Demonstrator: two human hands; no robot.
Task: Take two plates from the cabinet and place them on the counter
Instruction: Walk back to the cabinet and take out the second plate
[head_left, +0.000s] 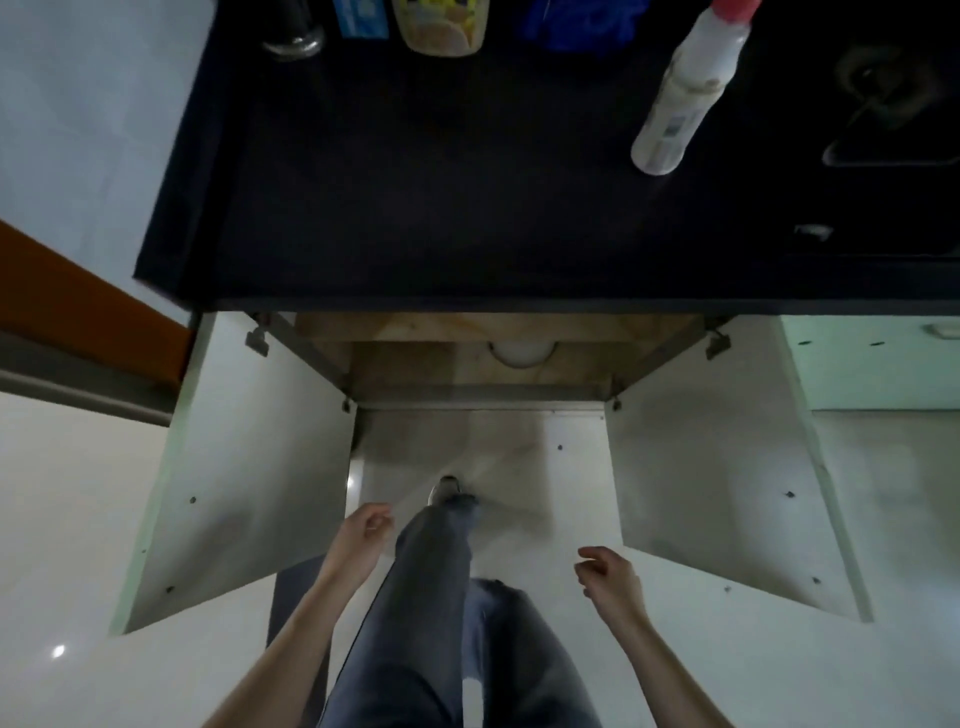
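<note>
While the left door (244, 467) and right door (711, 467) of the cabinet (483, 404) stand wide open, the opening spans its full width. The left hand (363, 535) and right hand (610, 577) hang before it, loosely curled, grasping nothing. A white plate (519, 354) shows its rim inside, below the front edge of the black counter (415, 208), which carries a white bottle (685, 93).

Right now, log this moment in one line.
cabinet: doors open | plate: inside, untouched | left hand: empty | right hand: empty | counter: no plates
</note>
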